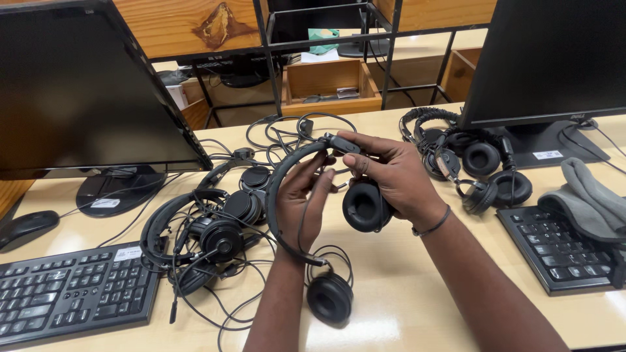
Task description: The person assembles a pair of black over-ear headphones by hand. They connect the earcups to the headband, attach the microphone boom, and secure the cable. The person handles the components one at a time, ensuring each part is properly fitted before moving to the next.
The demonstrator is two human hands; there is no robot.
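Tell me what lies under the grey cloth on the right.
The grey cloth rests on the far edge of a black keyboard. Whichever keys lie beneath it are covered.

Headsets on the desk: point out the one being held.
The black headset at centre: left hand inside its band, right hand on one earcup. Both other piles lie untouched.

A pale wooden table [404, 287] filled the frame. On it, at lower left, lay a black keyboard [72, 293] with a mouse [26, 227] above it and a monitor stand [120, 189] behind. A tangle of black headsets [208, 228] and cables sat at centre left. At upper right lay more headsets [476, 163], a second monitor base [554, 146], another keyboard [554, 251] and a grey cloth [587, 199].
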